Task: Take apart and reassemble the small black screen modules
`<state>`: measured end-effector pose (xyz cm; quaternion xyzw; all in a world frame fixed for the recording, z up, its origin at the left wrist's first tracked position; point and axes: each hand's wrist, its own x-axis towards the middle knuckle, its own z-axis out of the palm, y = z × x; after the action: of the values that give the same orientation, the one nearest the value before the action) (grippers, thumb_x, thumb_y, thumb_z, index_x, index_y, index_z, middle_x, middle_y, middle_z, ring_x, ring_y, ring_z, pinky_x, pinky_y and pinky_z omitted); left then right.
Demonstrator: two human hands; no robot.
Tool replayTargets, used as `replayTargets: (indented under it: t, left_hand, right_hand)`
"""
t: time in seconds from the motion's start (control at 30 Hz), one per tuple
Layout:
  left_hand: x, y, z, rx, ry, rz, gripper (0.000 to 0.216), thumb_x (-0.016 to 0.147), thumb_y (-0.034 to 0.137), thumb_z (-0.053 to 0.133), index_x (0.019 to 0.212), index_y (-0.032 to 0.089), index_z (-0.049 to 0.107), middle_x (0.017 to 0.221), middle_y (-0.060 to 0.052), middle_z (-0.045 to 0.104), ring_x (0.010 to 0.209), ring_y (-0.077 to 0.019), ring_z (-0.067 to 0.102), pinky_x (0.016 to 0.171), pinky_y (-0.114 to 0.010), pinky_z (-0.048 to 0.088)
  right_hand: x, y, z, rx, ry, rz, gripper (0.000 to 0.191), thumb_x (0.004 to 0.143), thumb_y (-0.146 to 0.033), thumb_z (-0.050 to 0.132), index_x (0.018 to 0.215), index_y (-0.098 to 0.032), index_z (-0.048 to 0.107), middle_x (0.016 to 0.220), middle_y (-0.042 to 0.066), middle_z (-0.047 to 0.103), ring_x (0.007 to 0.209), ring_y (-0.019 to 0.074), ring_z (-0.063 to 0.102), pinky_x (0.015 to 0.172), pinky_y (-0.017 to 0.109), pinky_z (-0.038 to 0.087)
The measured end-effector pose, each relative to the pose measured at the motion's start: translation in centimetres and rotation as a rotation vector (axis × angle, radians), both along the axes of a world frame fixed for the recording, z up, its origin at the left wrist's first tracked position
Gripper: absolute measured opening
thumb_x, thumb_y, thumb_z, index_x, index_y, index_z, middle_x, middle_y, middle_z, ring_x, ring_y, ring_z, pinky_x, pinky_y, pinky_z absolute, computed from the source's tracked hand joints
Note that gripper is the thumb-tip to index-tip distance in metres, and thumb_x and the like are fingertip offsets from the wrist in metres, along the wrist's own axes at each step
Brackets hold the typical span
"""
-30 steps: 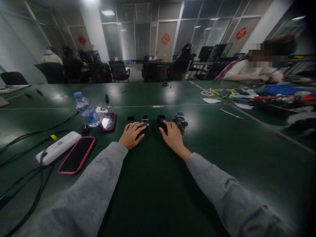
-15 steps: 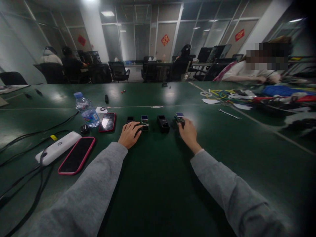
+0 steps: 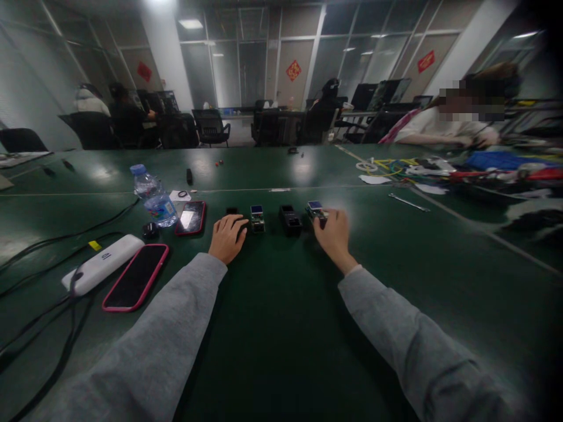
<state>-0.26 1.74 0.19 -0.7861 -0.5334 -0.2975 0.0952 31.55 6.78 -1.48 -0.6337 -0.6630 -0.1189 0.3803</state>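
Note:
In the head view my right hand (image 3: 334,237) pinches the edge of a small circuit board with a screen (image 3: 315,206), tilted slightly at the table. To its left lies a black plastic housing (image 3: 290,220) with rectangular openings. A second circuit board with a screen (image 3: 257,219) lies between that housing and my left hand (image 3: 227,239). Fingers of my left hand are spread out, palm down, in front of a dark flat piece (image 3: 232,210) that they partly cover. Whether the left fingertips touch that piece, I cannot tell.
On the left are a water bottle (image 3: 153,199), two red-edged phones (image 3: 136,278), a white power bank (image 3: 103,265) and black cables. A wrench (image 3: 409,202) lies to the right, before a heap of cables (image 3: 440,167). A person sits behind that heap.
My right hand has shifted the circuit board slightly left, towards the black housing. My left hand has drawn back a little left, away from the second circuit board.

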Motion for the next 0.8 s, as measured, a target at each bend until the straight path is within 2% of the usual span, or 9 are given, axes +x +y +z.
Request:
replayTargets:
  t: [0.13, 0.23, 0.33, 0.6, 0.8]
  left_hand:
    - [-0.1, 0.1, -0.1, 0.034, -0.033, 0.049, 0.030, 0.095, 0.030, 0.041, 0.120, 0.023, 0.057, 0.127, -0.007, 0.058, 0.122, -0.0258, 0.047, 0.101, -0.047, 0.038]
    - [-0.1, 0.1, -0.1, 0.042, -0.052, 0.072, 0.029, 0.095, 0.030, 0.041, 0.118, 0.023, 0.058, 0.126, -0.008, 0.059, 0.121, -0.0264, 0.048, 0.100, -0.047, 0.038]
    - [-0.1, 0.1, -0.1, 0.030, -0.054, 0.085, 0.030, 0.095, 0.030, 0.041, 0.119, 0.024, 0.058, 0.125, -0.008, 0.059, 0.120, -0.0267, 0.049, 0.099, -0.048, 0.039]
    - [-0.2, 0.2, -0.2, -0.007, -0.050, 0.070, 0.029, 0.095, 0.030, 0.041, 0.118, 0.023, 0.057, 0.124, -0.008, 0.060, 0.119, -0.0254, 0.051, 0.098, -0.046, 0.042]
    - [-0.3, 0.2, -0.1, -0.008, -0.049, 0.058, 0.030, 0.095, 0.030, 0.042, 0.120, 0.023, 0.057, 0.124, -0.008, 0.059, 0.118, -0.0259, 0.051, 0.097, -0.046, 0.043]
  right_hand:
    - [-1.6, -1.0, 0.9, 0.084, -0.037, 0.190, 0.036, 0.094, -0.034, 0.043, 0.121, -0.013, 0.054, 0.122, 0.017, 0.049, 0.116, 0.0302, 0.045, 0.098, 0.045, 0.039]
    - [-3.2, -2.1, 1.4, 0.033, -0.122, 0.379, 0.036, 0.096, -0.036, 0.042, 0.126, -0.018, 0.052, 0.131, 0.013, 0.047, 0.124, 0.0277, 0.043, 0.103, 0.045, 0.036]
    - [-4.2, -2.7, 1.4, -0.027, -0.189, 0.496, 0.035, 0.096, -0.036, 0.043, 0.126, -0.019, 0.052, 0.134, 0.011, 0.048, 0.126, 0.0257, 0.042, 0.106, 0.044, 0.033]
    - [-4.1, -2.3, 0.8, -0.074, -0.237, 0.496, 0.040, 0.096, -0.032, 0.042, 0.133, -0.019, 0.048, 0.140, 0.010, 0.045, 0.132, 0.0250, 0.039, 0.111, 0.049, 0.029]
    - [-4.2, -2.4, 0.8, -0.073, -0.247, 0.482, 0.041, 0.096, -0.032, 0.042, 0.135, -0.019, 0.047, 0.141, 0.010, 0.044, 0.134, 0.0239, 0.037, 0.113, 0.049, 0.027]
